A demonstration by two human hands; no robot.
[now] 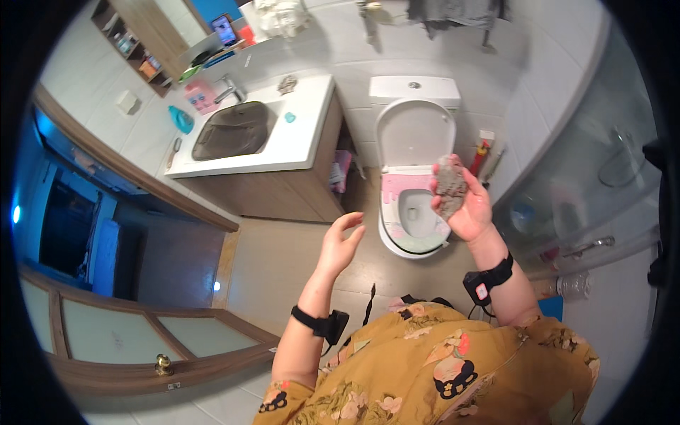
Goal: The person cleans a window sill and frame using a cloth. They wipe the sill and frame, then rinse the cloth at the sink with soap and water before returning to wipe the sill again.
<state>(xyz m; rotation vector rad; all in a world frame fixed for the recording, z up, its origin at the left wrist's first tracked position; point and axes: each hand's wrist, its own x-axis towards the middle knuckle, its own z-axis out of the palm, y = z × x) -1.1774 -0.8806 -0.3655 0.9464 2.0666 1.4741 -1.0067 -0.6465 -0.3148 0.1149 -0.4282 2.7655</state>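
Observation:
A damp-looking grey-brown rag point(451, 188) lies bunched in my right hand point(473, 207), palm up with the fingers curled around it. That hand is above the right side of the toilet seat point(393, 187), which has a pink and pale green cover. Behind it the white toilet lid point(416, 133) stands raised against the cistern point(414, 89). My left hand point(342, 244) holds nothing; its thumb and fingers are apart over the floor, left of the toilet bowl point(417, 212).
A vanity counter point(297, 143) holds a sink basin point(234, 133) with dark water, a faucet point(229, 89), a crumpled cloth point(287, 84), a pink jug point(201, 96) and a teal bottle point(181, 119). A glass shower screen point(574, 175) curves along the right. A wooden door point(159, 340) stands at lower left.

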